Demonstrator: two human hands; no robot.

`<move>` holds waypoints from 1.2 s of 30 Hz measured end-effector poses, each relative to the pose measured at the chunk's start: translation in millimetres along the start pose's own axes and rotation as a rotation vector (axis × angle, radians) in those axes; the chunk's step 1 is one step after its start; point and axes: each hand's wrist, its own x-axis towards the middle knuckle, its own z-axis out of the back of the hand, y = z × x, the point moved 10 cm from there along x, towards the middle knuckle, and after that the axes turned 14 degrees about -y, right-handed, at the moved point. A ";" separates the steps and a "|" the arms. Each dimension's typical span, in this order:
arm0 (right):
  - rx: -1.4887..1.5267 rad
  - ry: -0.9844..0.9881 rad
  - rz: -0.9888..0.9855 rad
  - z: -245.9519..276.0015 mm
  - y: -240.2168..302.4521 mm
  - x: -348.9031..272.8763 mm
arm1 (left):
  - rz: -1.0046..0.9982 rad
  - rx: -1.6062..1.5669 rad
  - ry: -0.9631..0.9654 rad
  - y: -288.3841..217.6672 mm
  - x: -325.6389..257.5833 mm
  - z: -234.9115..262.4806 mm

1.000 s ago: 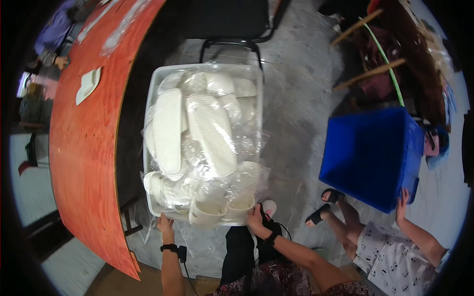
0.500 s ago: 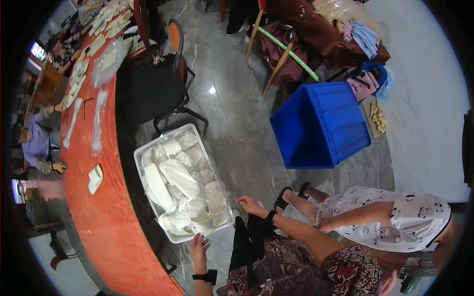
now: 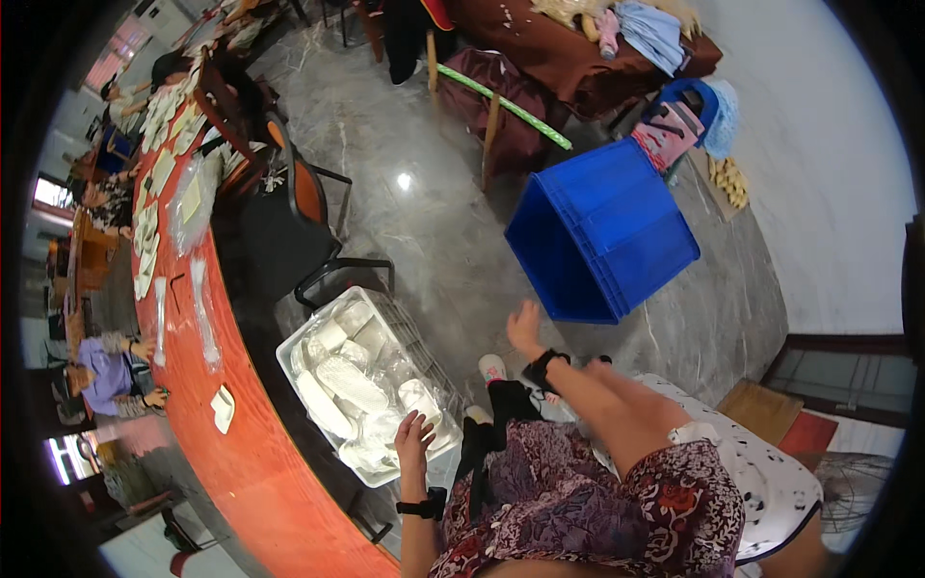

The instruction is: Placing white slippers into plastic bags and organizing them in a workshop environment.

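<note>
My left hand is open, its fingers apart, over the near right edge of a white plastic basket. Nothing shows in it. White slippers in clear plastic bags fill the basket. Farther right, my right hand is reaching forward over the floor, slightly blurred and with no object visible in it. Its fingers look stretched out. Just beyond it lies a large blue crate, tipped on its side with its mouth facing left.
A long red table curves along the left, bearing one slipper and wrapped items; people sit behind it. A black chair stands between table and basket. Close at my right is a person in white patterned clothing.
My right hand has moved forward toward the blue crate. My left hand has shifted over the basket's edge. The whole view has turned, and the person beside me appears lower.
</note>
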 end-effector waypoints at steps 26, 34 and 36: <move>-0.580 0.269 -0.048 49.6 -64.7 253.7 | -0.051 0.278 0.313 -98.7 64.5 -326.8; -0.484 0.349 0.011 33.0 -47.2 242.2 | 0.104 0.358 0.437 -25.1 78.3 -410.7; -0.451 0.365 0.000 21.4 -39.8 226.5 | 0.230 0.398 0.403 2.3 83.3 -419.4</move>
